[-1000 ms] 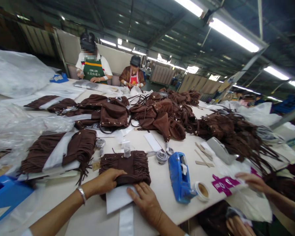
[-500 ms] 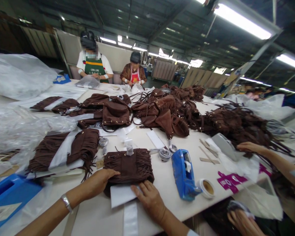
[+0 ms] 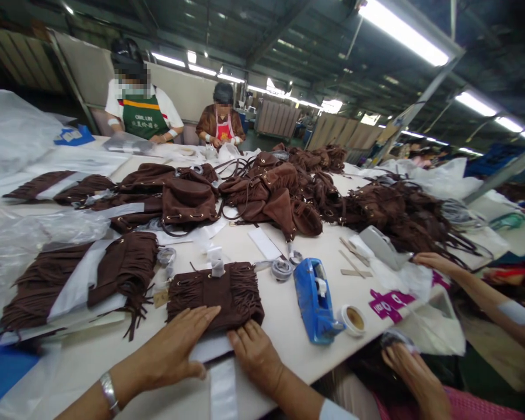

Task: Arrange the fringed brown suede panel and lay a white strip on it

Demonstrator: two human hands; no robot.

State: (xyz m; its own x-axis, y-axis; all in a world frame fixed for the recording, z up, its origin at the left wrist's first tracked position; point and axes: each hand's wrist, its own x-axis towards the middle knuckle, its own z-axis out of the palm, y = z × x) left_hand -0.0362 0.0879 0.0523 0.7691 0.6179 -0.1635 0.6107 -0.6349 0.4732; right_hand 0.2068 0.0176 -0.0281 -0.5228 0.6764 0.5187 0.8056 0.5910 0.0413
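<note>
A dark brown fringed suede bag lies in front of me, with a wrapped piece at its top. My left hand rests flat on the bag's lower left part, fingers stretched out and thumb apart. At the lower right edge, my right hand has its fingers bent and closed on the bag; the fingertips are partly hidden. A white sheet shows between my hands, its upper part under the bag. Below it, a white strip runs toward the table's front edge.
Right of the bag stand a blue tape dispenser and a tape roll. Another fringed bag with a white band lies left. Brown bags are piled behind. A co-worker's hands are at the right; two people work across the table.
My left hand has gone from gripping the bag's left edge to lying flat on it. The white sheet shows less below the bag. The view has shifted right.
</note>
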